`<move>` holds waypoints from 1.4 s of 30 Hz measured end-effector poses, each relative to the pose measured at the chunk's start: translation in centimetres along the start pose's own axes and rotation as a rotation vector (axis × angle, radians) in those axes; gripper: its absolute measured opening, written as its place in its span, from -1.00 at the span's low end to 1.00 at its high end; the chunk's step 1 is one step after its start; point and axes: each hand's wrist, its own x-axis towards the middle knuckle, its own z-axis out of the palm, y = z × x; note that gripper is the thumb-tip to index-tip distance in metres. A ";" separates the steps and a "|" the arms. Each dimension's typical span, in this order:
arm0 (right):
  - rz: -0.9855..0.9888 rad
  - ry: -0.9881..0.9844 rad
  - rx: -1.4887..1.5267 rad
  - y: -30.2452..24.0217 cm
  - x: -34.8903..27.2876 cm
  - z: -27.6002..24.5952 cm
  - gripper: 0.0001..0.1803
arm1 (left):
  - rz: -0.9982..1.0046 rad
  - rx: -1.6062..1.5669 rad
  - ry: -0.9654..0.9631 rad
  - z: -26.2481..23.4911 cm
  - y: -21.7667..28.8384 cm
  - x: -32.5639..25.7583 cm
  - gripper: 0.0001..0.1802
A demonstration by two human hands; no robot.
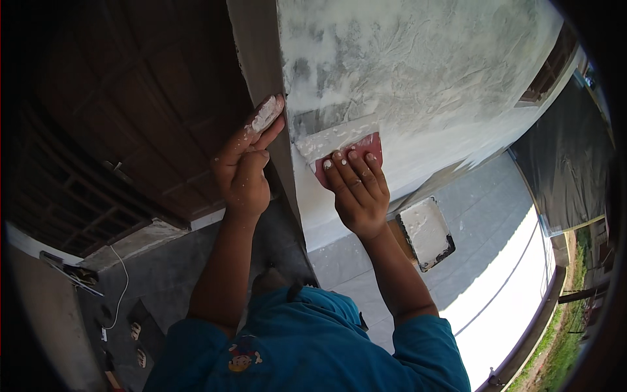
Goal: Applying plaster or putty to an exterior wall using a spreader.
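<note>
A putty scraper (346,144) with a red grip and a broad blade smeared with white putty lies against the wall face beside its vertical corner. My right hand (360,196) is closed on it, fingertips spread over the red part and specked with putty. Along the corner edge, my left hand (248,160) has its fingers stretched out and touching the narrow side of the wall, holding nothing that I can see. White putty coats its index finger. The wall (418,72) carries patchy, streaked white and grey putty.
On the grey tiled floor below my right forearm sits a black-rimmed tray (428,232) of white putty. A dark wooden door (150,98) stands to the left. A white cable (125,287) and sandals (136,331) lie at lower left. Black sheeting (562,150) hangs at right.
</note>
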 end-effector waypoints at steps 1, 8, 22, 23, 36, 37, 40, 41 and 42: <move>0.015 -0.030 0.012 -0.2 -0.8 -0.4 -0.65 | -0.008 -0.032 -0.011 -0.1 0.1 -0.1 -0.39; 0.158 0.226 -0.038 2.2 2.7 -3.9 -0.63 | -0.015 -0.013 -0.018 -0.3 0.4 -0.7 -0.43; 0.039 -0.075 0.180 -1.0 -6.4 1.5 -0.66 | 0.026 -0.084 -0.065 -1.1 -0.3 -0.8 -0.34; 0.074 -0.061 0.214 -0.7 -6.4 0.4 -0.68 | 0.031 -0.093 -0.066 -1.1 -0.2 -0.8 -0.35; 0.115 0.152 0.100 -0.3 3.8 -0.5 -0.64 | 0.035 -0.088 -0.034 -0.7 -0.5 -0.9 -0.36; 0.124 0.106 0.123 -1.0 2.0 -0.3 -0.66 | 0.056 -0.095 -0.046 -0.5 -0.7 -0.9 -0.36; 0.157 -0.006 0.172 -1.6 -0.4 -1.7 -0.69 | 0.046 -0.067 -0.062 -0.2 -0.3 -1.1 -0.35; 0.181 0.034 0.168 -1.0 -0.3 -1.9 -0.69 | 0.015 -0.030 -0.065 -0.3 -0.1 -1.1 -0.35; 0.205 0.073 0.166 -0.5 0.4 -2.7 -0.68 | 0.014 -0.026 -0.064 -0.5 -0.1 -1.1 -0.35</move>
